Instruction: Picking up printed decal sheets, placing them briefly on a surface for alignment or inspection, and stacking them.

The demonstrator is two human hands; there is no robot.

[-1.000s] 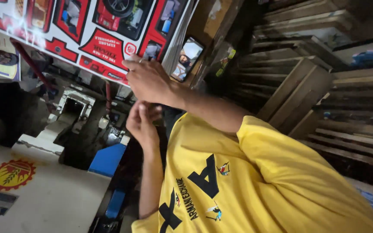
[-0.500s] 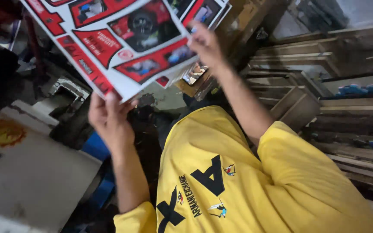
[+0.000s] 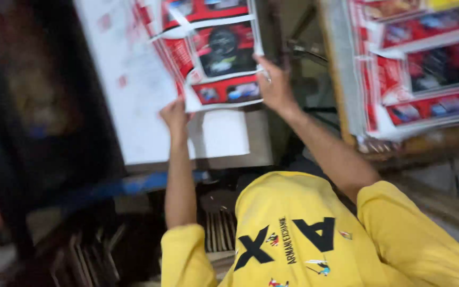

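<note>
Fingers of your right hand (image 3: 274,85) pinch right edge of printed sheet (image 3: 221,58), thumb on top. Your left hand (image 3: 173,114) clamps sheet's lower-left corner, at 7 o'clock from sheet centre. Sheet: red-and-black panels on white, held just over white stack (image 3: 134,95) on table. Second stack of same printed sheets (image 3: 415,69) lies at 3 o'clock, well apart. Yellow sleeves (image 3: 187,255) at 6 o'clock.

A glossy, smooth printed paper sheet (image 3: 224,58) is seen above a matt white board (image 3: 134,90). Matt yellow cloth is shown by the shirt (image 3: 314,239).
</note>
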